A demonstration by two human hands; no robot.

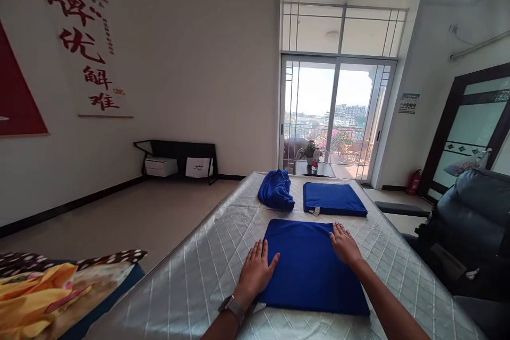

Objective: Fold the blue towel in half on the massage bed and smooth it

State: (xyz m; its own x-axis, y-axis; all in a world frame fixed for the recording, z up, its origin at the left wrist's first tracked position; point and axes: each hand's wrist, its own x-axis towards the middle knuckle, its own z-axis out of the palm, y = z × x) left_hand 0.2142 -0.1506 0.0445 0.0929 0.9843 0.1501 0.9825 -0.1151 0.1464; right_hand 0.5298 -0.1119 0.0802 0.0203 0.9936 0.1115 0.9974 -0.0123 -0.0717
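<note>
A blue cloth (pixel 308 271), folded into a flat rectangle, lies on the silver quilted table cover (pixel 191 276) in front of me. My left hand (pixel 257 271) rests at its left edge, palm down, with the thumb apart from the fingers on the cloth. Near the upper right corner, my right hand (pixel 345 244) lies flat with its fingers stretched out over the cloth's edge. Neither hand grips anything. Farther back sit a neat folded blue stack (pixel 334 197) with a white tag and a crumpled blue cloth bundle (pixel 276 191).
To the right stands a dark padded chair (pixel 474 223). A patterned yellow blanket (pixel 51 292) lies at the lower left. Beyond the far table edge, a small table (pixel 330 171) holds a bottle (pixel 315 159) and a plant (pixel 308 151). A black shelf (pixel 181 149) stands against the wall.
</note>
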